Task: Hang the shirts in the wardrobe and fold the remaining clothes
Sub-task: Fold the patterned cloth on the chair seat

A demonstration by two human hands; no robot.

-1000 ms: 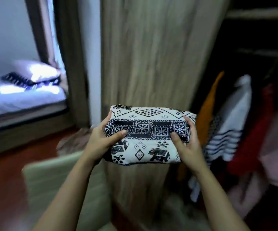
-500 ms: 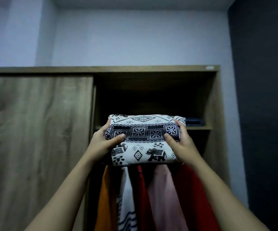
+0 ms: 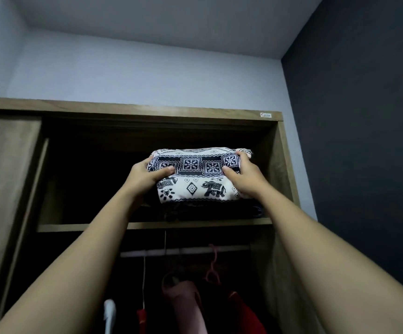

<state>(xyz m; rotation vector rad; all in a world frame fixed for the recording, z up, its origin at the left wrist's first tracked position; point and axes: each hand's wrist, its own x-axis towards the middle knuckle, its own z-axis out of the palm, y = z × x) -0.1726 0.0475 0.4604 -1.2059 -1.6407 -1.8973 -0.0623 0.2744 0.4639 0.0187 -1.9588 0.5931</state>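
shirts look hung already: a pink garment (image 3: 186, 302) and a red garment (image 3: 246, 314) hang from the rail (image 3: 183, 250) below the upper shelf (image 3: 75, 226); your left hand (image 3: 145, 175) and right hand (image 3: 242, 178) each grip an end of the folded elephant-print garment (image 3: 195, 182), thumbs on its near face, just over the dark folded stack (image 3: 210, 210) at the shelf's right end; i judge this a late stacking step, though any clothes left elsewhere are out of view; the wardrobe's right wall (image 3: 277, 165) is near your right hand, with open room toward the shelf's left.

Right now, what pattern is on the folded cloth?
The folded cloth is cream with dark elephants, diamonds, flower squares; head view.
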